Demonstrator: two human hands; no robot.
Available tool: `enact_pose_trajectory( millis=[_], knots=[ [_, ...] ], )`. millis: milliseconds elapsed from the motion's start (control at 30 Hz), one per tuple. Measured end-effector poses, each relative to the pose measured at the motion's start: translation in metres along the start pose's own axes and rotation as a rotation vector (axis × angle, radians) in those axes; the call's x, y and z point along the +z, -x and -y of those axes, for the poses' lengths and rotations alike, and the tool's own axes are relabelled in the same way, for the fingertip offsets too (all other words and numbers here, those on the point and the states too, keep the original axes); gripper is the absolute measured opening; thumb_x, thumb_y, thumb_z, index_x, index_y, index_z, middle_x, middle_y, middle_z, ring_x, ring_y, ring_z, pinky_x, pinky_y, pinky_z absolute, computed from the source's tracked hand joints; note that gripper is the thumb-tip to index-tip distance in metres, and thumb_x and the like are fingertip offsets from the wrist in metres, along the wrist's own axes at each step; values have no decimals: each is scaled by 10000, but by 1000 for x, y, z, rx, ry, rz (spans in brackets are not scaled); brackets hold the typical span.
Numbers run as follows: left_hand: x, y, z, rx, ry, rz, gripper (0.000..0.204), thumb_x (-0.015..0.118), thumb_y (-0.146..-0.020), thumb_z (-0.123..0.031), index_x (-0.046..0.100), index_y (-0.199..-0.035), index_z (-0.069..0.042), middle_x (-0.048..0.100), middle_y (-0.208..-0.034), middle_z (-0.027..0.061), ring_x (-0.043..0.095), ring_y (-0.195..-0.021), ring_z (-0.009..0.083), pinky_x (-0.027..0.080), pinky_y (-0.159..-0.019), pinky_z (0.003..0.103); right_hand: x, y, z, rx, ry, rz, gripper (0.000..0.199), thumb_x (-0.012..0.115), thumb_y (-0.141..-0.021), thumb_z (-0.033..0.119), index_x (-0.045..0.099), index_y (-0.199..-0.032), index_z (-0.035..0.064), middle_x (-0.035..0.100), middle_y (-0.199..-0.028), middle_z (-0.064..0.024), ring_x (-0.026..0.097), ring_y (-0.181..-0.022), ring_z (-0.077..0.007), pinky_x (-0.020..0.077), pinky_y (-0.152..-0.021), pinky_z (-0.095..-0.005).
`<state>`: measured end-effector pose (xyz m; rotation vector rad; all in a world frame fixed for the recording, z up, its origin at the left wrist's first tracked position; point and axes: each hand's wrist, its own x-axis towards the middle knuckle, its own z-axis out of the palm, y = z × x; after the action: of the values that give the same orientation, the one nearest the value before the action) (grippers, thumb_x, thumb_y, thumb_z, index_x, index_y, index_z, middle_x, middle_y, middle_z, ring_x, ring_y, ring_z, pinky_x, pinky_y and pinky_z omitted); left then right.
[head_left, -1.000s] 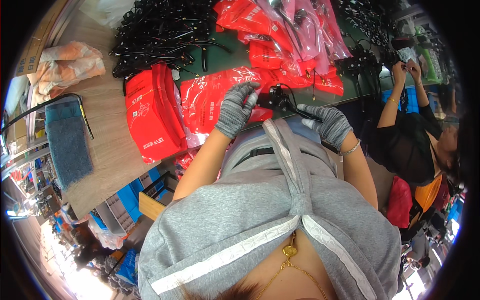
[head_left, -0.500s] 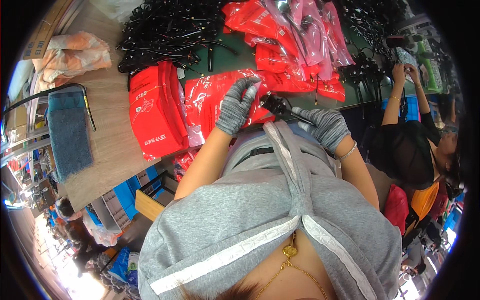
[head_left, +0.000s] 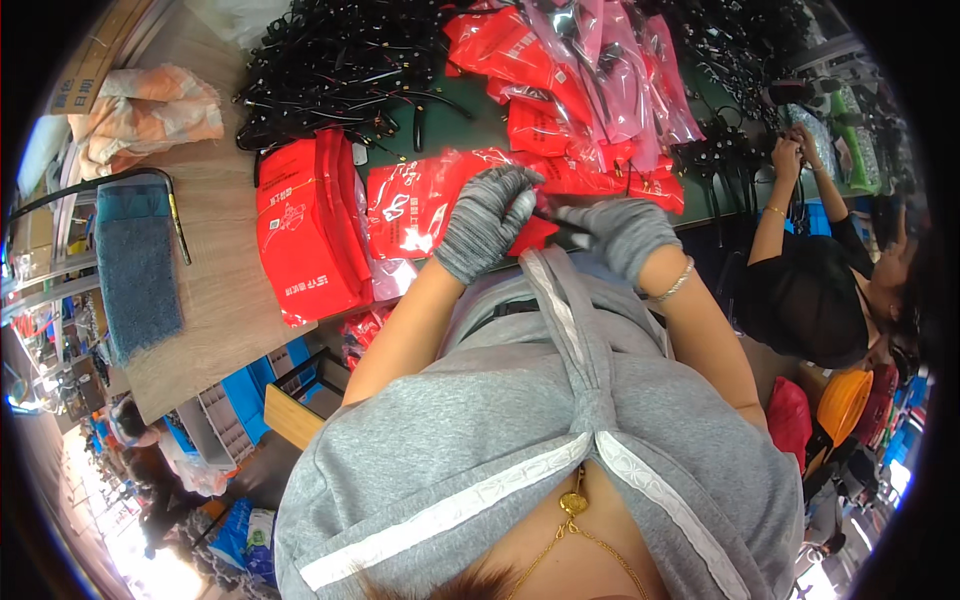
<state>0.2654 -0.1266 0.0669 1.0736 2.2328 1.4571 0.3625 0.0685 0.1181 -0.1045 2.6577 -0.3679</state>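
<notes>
My left hand point(head_left: 488, 225), in a grey knitted glove, is closed on the edge of a red plastic bag point(head_left: 410, 208) lying at the table's near edge. Part of that bag shows below my fingers. Just to the right, my gloved right hand point(head_left: 628, 238) points its fingers toward the bag's mouth, smeared by motion. A small dark piece of a black cable point(head_left: 545, 206) shows between the hands; most of it is hidden. Left of the bag stands a stack of printed red bags point(head_left: 305, 235).
A heap of black cables point(head_left: 340, 75) lies at the back, beside piled red and pink bags point(head_left: 600, 90). On the left are a blue-grey cloth point(head_left: 140, 270) and a checked cloth point(head_left: 150, 110). At the right, another person point(head_left: 810, 300) works with both hands.
The black cable assembly held in my right hand has gone mostly out of sight at the bag's mouth. My right hand has shifted slightly left, and my left hand has turned over the bag's edge.
</notes>
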Motion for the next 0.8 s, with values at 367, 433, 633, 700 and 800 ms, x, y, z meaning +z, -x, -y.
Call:
enact_pose_trajectory(
  millis=[367,433,633,700,800],
  knots=[
    [-10,-16,-21,3,20,-74,215,596,-923,-176,616,-1037,5,634,-961,198,627,-883,334,506,-798,392,-50,-13,41,-141,152,95,319,615,-847,262,662,-1141,148,653,-921,-90,648,-892,-273,505,-762,-427],
    [-12,-17,-42,-32,211,-94,217,575,-951,-211,602,-1043,-16,627,-986,84,585,-954,180,462,-877,334,-49,-15,33,-228,-16,-31,314,667,-816,252,683,-1061,56,653,-1009,-117,651,-917,-254,518,-769,-428],
    [-80,-29,-44,-86,789,-349,280,564,-942,-307,572,-1015,-36,597,-942,60,567,-861,147,486,-770,309,-52,-10,-31,-116,-1920,-591,424,669,-896,261,562,-1259,71,648,-1073,-111,656,-970,-273,556,-683,-531],
    [-81,-39,-57,21,724,-270,305,572,-937,-309,563,-1042,-23,601,-949,67,576,-869,158,492,-774,319,-22,-33,-41,37,-2149,-158,465,677,-890,253,539,-1283,47,642,-1098,-120,650,-987,-275,552,-709,-534],
    [-44,-54,-62,118,469,-86,367,595,-931,-281,556,-1154,8,641,-1043,119,612,-970,230,474,-883,351,-19,-59,-16,316,-2376,456,541,650,-909,222,444,-1366,18,612,-1167,-158,625,-1042,-297,532,-834,-492]
  ],
)
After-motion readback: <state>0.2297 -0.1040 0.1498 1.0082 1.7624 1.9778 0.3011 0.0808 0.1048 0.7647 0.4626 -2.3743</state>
